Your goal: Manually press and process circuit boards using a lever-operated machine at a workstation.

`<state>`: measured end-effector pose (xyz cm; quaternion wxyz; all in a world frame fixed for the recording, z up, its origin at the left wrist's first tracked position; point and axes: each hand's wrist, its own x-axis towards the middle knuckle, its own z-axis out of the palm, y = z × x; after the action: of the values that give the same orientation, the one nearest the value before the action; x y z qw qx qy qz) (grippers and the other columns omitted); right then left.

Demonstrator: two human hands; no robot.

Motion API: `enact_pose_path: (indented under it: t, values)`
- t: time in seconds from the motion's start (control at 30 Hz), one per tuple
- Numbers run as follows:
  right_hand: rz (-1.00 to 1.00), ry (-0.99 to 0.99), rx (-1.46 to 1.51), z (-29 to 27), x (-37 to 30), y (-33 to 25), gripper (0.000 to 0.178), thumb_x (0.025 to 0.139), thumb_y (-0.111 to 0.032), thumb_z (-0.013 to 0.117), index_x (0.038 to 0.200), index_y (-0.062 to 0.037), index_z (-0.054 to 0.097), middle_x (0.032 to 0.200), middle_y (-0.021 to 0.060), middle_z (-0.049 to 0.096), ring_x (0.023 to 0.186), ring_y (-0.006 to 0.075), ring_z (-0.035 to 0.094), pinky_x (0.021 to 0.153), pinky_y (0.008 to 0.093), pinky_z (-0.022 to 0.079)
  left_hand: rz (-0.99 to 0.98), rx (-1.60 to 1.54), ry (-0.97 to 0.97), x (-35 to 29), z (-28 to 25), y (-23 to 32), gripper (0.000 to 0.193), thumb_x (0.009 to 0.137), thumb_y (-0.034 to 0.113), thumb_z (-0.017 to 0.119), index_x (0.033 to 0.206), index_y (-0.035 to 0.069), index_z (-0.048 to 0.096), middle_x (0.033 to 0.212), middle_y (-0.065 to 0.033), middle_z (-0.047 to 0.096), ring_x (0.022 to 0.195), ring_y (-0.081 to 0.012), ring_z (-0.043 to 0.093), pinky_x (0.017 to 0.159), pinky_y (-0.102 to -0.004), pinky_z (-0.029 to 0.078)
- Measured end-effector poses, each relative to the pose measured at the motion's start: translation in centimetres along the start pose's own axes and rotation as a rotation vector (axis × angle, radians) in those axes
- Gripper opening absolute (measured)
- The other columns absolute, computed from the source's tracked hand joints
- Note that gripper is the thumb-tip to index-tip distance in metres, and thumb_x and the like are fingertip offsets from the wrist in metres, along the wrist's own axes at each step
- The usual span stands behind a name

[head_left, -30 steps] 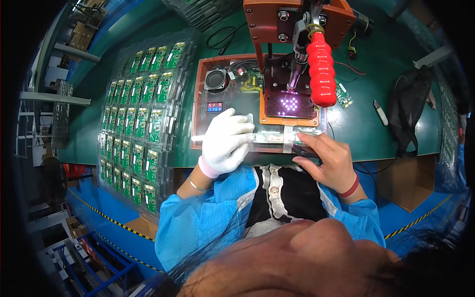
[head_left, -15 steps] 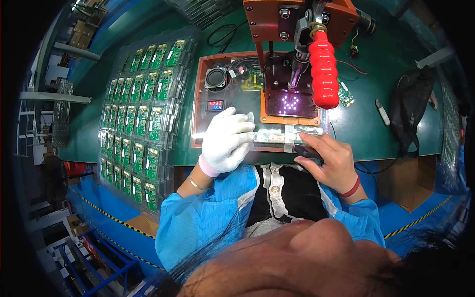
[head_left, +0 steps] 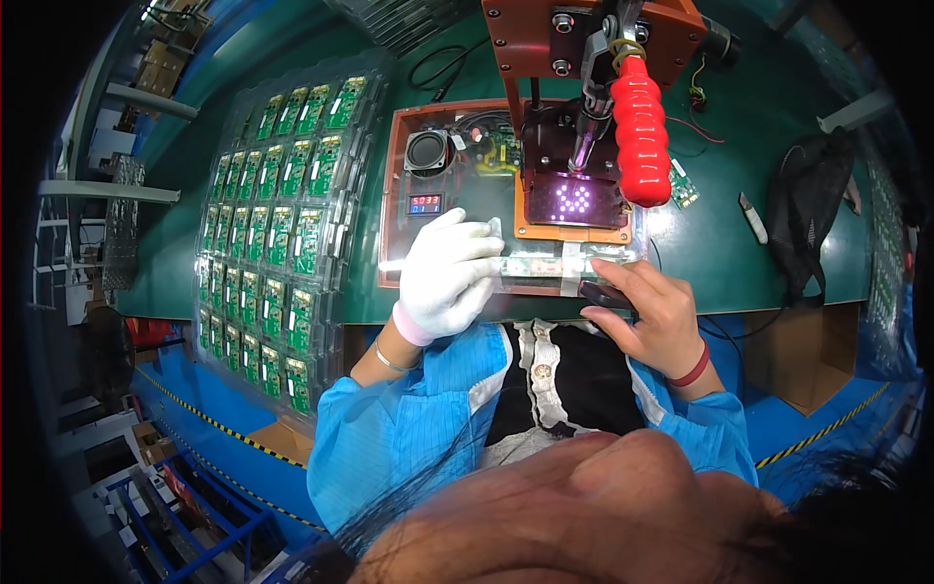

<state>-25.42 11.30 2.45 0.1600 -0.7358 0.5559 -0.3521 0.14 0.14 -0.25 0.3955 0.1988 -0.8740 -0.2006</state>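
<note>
My left hand (head_left: 449,277), in a white glove, lies at the front left of a clear-topped orange box (head_left: 386,209). Its fingers are stretched out to the right, with nothing visibly held. A pale strip (head_left: 530,266) with small green and red parts runs along the box's front between my hands. My bare right hand (head_left: 654,313) has its forefinger on the strip's right end. Between that finger and my thumb sits a dark rounded object (head_left: 605,295), partly covered. Behind, an orange press with a red ribbed handle (head_left: 640,136) stands over a dark panel (head_left: 572,202) showing lit white dots.
Left of the box, clear trays (head_left: 275,190) hold many green circuit boards. The box carries a round speaker (head_left: 426,153) and a small digital display (head_left: 424,203). Rightward lie a loose circuit board (head_left: 684,185), a pale-handled cutter (head_left: 753,220) and a black mesh bag (head_left: 809,214).
The lit dots on the dark panel form a different pattern, and the display's lower figures have changed. My right forefinger has shifted slightly on the strip; my left hand stays in place.
</note>
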Motion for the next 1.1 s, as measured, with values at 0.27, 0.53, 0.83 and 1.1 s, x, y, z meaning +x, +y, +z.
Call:
enact_pose_path:
  t: [0.27,0.53,0.83,1.1]
  values:
    - [-0.004,0.005,-0.017,0.0,0.0,-0.1,0.051,0.068,-0.01,0.083,0.116,-0.0035,0.068,0.082,0.0068,0.063,0.058,0.0182,0.055,0.055,0.0278,0.046,-0.002,-0.004,-0.01,0.1,0.0,0.0,0.018,0.066,0.003,0.067,0.084,0.004,0.07,0.098,-0.012,0.072,0.098,-0.032,0.067,0.102,-0.0499,0.045]
    - [-0.012,0.005,-0.018,0.0,0.2,-0.2,0.05,0.069,-0.012,0.083,0.116,-0.004,0.068,0.081,0.006,0.063,0.057,0.0176,0.054,0.054,0.0276,0.045,0.002,-0.01,-0.028,0.5,-0.2,0.2,0.018,0.066,0.002,0.067,0.084,0.004,0.07,0.098,-0.012,0.073,0.098,-0.0314,0.067,0.102,-0.0492,0.045]
    - [0.001,0.012,-0.005,0.0,0.1,-0.1,0.051,0.068,-0.01,0.084,0.116,-0.0038,0.068,0.079,0.0066,0.062,0.057,0.0182,0.054,0.054,0.0281,0.045,0.004,-0.011,-0.021,0.2,-0.1,-0.1,0.017,0.067,0.002,0.067,0.083,0.003,0.069,0.098,-0.0122,0.073,0.099,-0.0323,0.067,0.102,-0.0494,0.045]
    - [-0.066,0.215,0.172,0.5,-0.7,1.4,0.048,0.069,-0.005,0.08,0.116,-0.0007,0.067,0.088,0.0103,0.07,0.062,0.0171,0.059,0.06,0.0269,0.049,0.023,-0.018,-0.039,0.5,0.3,-0.3,0.012,0.069,0.001,0.066,0.081,0.004,0.066,0.099,-0.013,0.072,0.102,-0.0338,0.067,0.101,-0.0499,0.045]
